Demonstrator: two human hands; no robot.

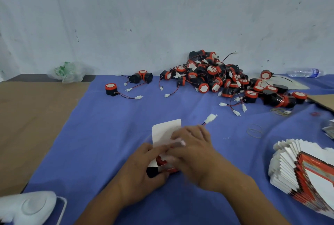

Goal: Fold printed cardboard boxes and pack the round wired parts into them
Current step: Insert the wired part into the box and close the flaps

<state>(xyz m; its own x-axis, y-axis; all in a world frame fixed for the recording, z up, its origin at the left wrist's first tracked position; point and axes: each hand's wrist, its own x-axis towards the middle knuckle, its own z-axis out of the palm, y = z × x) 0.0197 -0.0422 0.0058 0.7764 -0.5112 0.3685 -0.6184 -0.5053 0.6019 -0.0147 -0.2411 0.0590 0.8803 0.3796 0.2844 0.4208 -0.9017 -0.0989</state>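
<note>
Blue cloth covering the worktop, with a brown cardboard sheet at its left edge. A heap of round black-and-red wired parts lies against the far wall. A fanned stack of flat red-and-white printed cardboard boxes lies at near right. At centre, the left hand grips the lower end of a part-folded printed cardboard box, its white flap standing open. The right hand lies over the box mouth, motion-blurred; its grip cannot be told. A white plug connector on a wire juts past its fingers. Thin rubber bands lie just to the right.
</note>
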